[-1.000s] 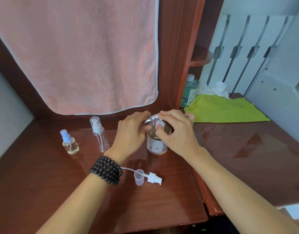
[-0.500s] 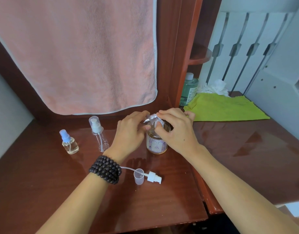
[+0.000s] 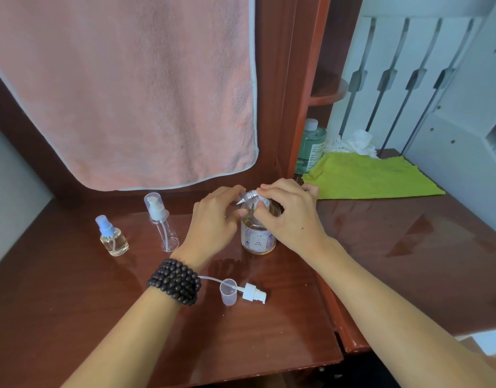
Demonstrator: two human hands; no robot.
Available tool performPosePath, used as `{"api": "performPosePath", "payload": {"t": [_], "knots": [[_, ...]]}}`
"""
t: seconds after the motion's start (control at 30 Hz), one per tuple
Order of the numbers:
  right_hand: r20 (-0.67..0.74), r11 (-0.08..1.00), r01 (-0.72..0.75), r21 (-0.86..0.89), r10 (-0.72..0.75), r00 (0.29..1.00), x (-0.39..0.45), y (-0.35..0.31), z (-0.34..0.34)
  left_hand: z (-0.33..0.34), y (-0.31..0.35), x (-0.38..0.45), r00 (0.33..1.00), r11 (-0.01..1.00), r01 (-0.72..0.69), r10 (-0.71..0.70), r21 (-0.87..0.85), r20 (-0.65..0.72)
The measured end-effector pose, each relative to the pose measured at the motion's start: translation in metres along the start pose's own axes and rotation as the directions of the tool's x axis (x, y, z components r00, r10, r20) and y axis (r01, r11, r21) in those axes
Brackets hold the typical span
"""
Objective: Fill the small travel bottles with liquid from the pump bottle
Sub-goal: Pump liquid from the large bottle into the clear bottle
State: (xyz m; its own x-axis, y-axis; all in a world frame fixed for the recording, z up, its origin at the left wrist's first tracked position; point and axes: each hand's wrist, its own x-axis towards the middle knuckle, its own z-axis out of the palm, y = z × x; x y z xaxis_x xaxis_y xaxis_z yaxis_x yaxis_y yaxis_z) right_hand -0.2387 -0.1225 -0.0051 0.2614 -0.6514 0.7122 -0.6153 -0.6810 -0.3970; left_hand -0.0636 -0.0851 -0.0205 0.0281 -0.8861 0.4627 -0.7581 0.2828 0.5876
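Observation:
The pump bottle [image 3: 258, 238], round with amber liquid and a purple label, stands on the wooden table [image 3: 73, 303]. My left hand [image 3: 213, 219] holds a small clear travel bottle [image 3: 247, 196] tilted, its threaded neck at the pump's spout. My right hand [image 3: 291, 217] curls over the white pump head [image 3: 265, 203], hiding most of it. Left of them stand a small spray bottle [image 3: 112, 238] with a blue top holding pale liquid, and a slim clear bottle [image 3: 160, 219] with a white pump under a clear cap.
A loose white pump head [image 3: 253, 294] with its tube and a clear cap [image 3: 228, 292] lie near my left wrist. A pink towel [image 3: 129, 93] hangs behind. On the right lie a green cloth [image 3: 375, 175], a green-tinted bottle [image 3: 311, 147] and a white wad [image 3: 353, 142].

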Motion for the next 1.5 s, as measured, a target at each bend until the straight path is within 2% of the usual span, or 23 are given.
{"api": "performPosePath", "payload": {"t": [0.17, 0.47, 0.8, 1.13, 1.5], "knots": [[-0.024, 0.999, 0.002, 0.045, -0.001, 1.0, -0.001, -0.002, -0.007, -0.004, 0.006, 0.0, 1.0, 1.0, -0.01, 0.01, 0.011, -0.012], [-0.001, 1.0, -0.01, -0.016, 0.01, 1.0, 0.0, 0.001, 0.001, 0.001, 0.0, 0.0, 1.0, 0.999, -0.014, 0.014, 0.03, -0.005], [-0.023, 1.0, -0.002, 0.03, 0.003, 1.0, -0.003, -0.004, -0.004, -0.005, 0.005, 0.002, 1.0, 1.0, -0.016, 0.017, 0.025, -0.021], [0.003, 1.0, -0.021, -0.016, 0.021, 1.0, -0.001, -0.003, 0.002, 0.004, 0.001, -0.003, 1.0, 1.0, 0.018, -0.018, -0.013, -0.021], [-0.024, 1.0, -0.012, -0.009, 0.012, 1.0, -0.003, -0.006, -0.001, -0.001, 0.009, -0.001, 0.999, 0.999, 0.02, -0.02, 0.026, -0.025]]}}
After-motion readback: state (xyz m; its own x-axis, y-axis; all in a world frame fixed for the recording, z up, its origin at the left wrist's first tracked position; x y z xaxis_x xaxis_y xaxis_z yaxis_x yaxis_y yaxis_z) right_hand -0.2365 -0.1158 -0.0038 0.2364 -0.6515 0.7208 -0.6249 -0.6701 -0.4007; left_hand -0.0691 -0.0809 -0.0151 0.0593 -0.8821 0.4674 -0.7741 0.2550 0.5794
